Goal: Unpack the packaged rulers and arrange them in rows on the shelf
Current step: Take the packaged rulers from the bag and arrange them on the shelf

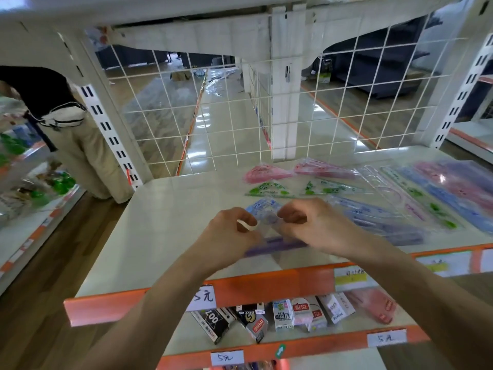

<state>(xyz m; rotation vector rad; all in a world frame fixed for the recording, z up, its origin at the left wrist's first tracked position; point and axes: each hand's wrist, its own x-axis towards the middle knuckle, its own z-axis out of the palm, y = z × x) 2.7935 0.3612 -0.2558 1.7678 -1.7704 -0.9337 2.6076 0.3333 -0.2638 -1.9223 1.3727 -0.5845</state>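
Note:
Over the white shelf (165, 225) both my hands hold a clear packet of rulers (269, 236) with a purple strip along its lower edge. My left hand (232, 236) pinches the packet's left top, where a curl of white tape shows at the fingertips. My right hand (309, 225) pinches the packet's right top. A blue set square (262, 209) lies just behind my fingers. Further back lie pink set squares (264, 173) and green set squares (269, 189). Straight rulers in blue, clear, green and pink (416, 198) lie in rows on the right.
A white wire grid (240, 108) backs the shelf. An orange price rail (256, 285) runs along the front edge. Small boxed goods (282, 315) fill the shelf below. A person in beige trousers (77, 148) stands at the left beside a neighbouring shelf of goods.

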